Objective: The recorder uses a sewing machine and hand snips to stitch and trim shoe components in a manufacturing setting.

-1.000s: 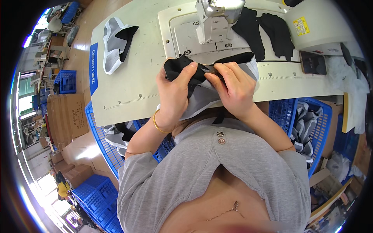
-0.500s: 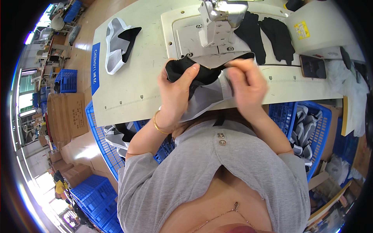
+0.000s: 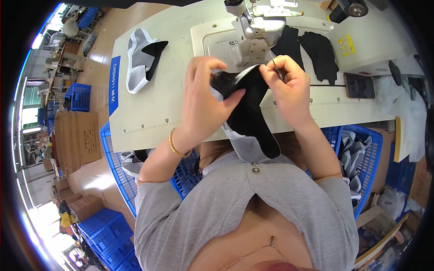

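Head view: black-and-grey fabric piece (image 3: 251, 106) in both my hands

The piece hangs between me and the sewing machine (image 3: 257, 36), its lower end over the near edge of the table (image 3: 158, 106). My left hand (image 3: 203, 97) grasps its left side, thumb across the black cloth, fingers blurred at the tips. My right hand (image 3: 288, 86) pinches its far right corner and also has a slim dark tool (image 3: 275, 67) between the fingers. Far left on the table lies a similar grey-and-white piece (image 3: 141, 58); right of the machine are black fabric pieces (image 3: 318, 54), then a dark phone (image 3: 360, 86). Blue baskets (image 3: 108, 149) stand below, left and right.
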A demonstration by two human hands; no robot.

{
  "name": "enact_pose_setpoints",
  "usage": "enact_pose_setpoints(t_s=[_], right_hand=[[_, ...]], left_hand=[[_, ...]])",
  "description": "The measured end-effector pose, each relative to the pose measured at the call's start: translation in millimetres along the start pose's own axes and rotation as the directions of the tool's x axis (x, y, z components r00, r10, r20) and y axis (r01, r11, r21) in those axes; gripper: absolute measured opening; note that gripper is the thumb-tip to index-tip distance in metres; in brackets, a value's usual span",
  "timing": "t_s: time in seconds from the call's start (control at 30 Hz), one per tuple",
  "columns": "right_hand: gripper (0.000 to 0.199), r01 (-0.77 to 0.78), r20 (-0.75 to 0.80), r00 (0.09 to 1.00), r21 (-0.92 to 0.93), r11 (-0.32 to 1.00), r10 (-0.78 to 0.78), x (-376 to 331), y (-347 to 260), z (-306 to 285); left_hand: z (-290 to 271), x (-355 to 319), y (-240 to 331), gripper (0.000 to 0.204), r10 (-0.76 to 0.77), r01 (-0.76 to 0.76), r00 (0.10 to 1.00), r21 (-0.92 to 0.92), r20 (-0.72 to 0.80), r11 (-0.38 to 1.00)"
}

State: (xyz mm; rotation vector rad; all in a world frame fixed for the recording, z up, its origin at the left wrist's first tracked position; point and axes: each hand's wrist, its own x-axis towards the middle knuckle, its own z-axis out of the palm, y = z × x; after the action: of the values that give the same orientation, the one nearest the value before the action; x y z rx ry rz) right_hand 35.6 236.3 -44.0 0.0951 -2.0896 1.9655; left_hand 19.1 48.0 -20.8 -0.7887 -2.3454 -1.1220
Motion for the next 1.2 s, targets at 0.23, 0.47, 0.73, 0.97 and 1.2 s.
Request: enact_pose_setpoints(t_s=[0.23,0.47,0.73,0.97,1.2], right_hand=[[0.017,0.007,-0.063,0.998,-0.150,0.989,-0.016,4.0,0.5,-5.9],[0.013,0.327,0.133,0.939,-0.069,0.942,-0.316,7.8,-21.2,-3.4],[0.018,0.021,0.274,0.962,-0.031,0.999,-0.011,14.3,-1.5,-14.1],[0.026,0.323,-0.050,0.934,-0.304,0.896,-0.354,8.5,-6.1,-17.6],[0.023,0.448,0.155,0.893,-0.414,0.793,-0.423,-24.8,-8.8,-15.5]], left_hand=[[9.0,-10.7,7.6,0.032,0.078,-0.044,0.965,0.136,-0.249,0.990],[4.0,-13.8,-3.1,0.025,-0.358,0.501,0.865,-0.568,0.351,0.653],[6.2,-8.4,-1.5,0.028,-0.148,0.467,0.876,-0.733,0.458,0.494],[4.6,-8.4,-6.4,0.043,-0.176,0.548,0.823,-0.673,0.540,0.497],[9.4,-10.2,-2.4,0.042,-0.192,0.525,0.846,-0.718,0.497,0.457]])
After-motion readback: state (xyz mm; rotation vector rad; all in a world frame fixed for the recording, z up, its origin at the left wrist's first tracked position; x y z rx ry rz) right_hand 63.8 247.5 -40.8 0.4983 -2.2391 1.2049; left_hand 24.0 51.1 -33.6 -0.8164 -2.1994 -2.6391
